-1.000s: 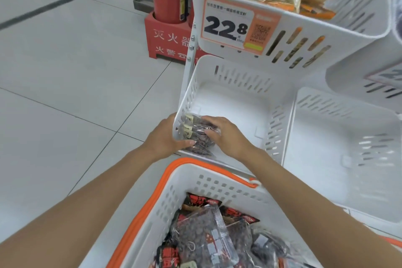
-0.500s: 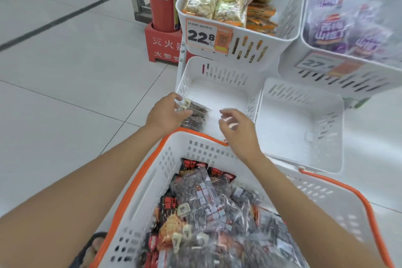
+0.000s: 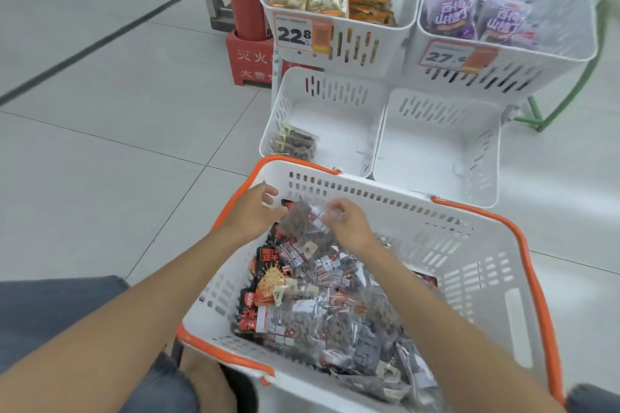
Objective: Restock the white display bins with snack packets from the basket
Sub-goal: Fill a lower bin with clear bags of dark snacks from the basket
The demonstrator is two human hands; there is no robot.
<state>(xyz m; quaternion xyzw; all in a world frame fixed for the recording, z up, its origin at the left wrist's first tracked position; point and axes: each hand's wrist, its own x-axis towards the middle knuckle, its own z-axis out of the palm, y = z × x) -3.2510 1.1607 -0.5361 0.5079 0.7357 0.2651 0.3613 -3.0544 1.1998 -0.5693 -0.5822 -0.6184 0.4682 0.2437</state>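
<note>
The left grip (image 3: 255,213) and right grip (image 3: 349,225) each pinch an edge of one clear packet (image 3: 302,223) at the far end of the basket (image 3: 469,261), probably to lift it clear of the pile. Stocked packets (image 3: 295,144) lie in the near-left corner of the lower-left bin (image 3: 335,94), just beyond the basket.

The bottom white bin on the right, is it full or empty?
Empty: the lower right bin shows only bare white floor. The bin beside it holds a few packets.
</note>
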